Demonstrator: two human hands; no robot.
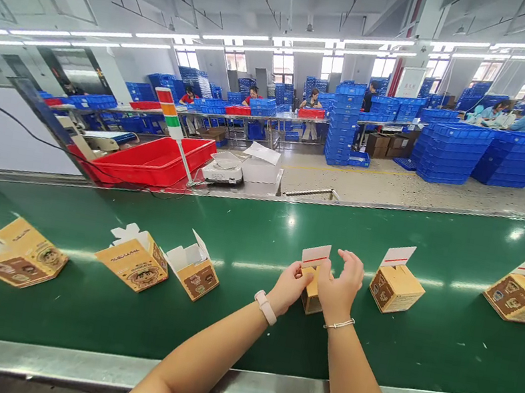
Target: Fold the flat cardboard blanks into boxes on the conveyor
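Observation:
A small tan and brown carton (313, 300) stands on the green belt, partly covered by my hands. Its white flap with a red stripe (316, 255) sticks up at the top. My left hand (291, 287) is closed at the carton's left upper edge, fingertips against it by the flap. My right hand (342, 285) is over the carton's right side; its thumb touches near the flap, while the other fingers are curved and apart in the air. Just right of it stands a similar carton (396, 289) with a raised flap.
Another flap-up carton (524, 297) is at the far right. Left of my hands are an open-topped carton (197, 276) and several more open ones (136, 264). The belt (237, 341) has a metal edge (279, 389) nearest me. Beyond it are a red bin (157, 161) and a scale (223, 173).

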